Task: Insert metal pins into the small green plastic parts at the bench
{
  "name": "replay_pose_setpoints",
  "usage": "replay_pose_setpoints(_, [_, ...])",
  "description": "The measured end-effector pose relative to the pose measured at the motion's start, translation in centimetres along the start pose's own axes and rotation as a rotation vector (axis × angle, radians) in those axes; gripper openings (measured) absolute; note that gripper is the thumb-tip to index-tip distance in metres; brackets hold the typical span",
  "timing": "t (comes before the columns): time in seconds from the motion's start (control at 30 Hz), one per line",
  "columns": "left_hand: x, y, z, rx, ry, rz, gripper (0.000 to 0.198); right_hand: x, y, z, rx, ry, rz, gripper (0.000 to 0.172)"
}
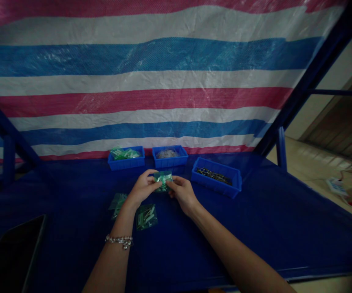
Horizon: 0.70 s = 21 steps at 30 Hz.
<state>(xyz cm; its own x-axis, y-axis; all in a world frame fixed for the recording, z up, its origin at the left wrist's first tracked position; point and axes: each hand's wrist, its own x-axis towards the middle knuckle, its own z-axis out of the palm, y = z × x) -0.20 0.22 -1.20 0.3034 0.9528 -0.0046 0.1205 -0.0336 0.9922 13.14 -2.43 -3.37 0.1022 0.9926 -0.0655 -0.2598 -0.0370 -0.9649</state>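
Between my two hands is a small green-tinted plastic bag (163, 181), held above the blue tabletop. My left hand (144, 188) pinches its left side, thumb in front. On the right side my right hand (183, 193) grips it with thumb and fingers. What the bag contains is too small to make out. Below it on the table lies another green bag (147, 217) with white plugs and dark screws inside. Partly behind my left forearm rest more green bags (117, 203).
Along the back stand a blue bin of green bags (127, 163), a blue bin of pale small parts (170, 161), and, angled at the right, a blue bin of screws (215, 188). A dark flat device (14, 254) lies at the left. A striped tarp (151, 97) hangs behind.
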Motion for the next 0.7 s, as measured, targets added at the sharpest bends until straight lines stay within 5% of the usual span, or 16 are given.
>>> replay_pose_setpoints(0.3, [0.33, -0.18, -0.04, -0.027, 0.050, 0.008, 0.054, -0.07, -0.05, 0.05, 0.063, -0.038, 0.021, 0.026])
replay_pose_setpoints(0.7, [0.41, -0.43, -0.77, -0.011, 0.213, 0.229, 0.005, -0.65, -0.54, -0.11, 0.005, -0.108, -0.122, 0.013])
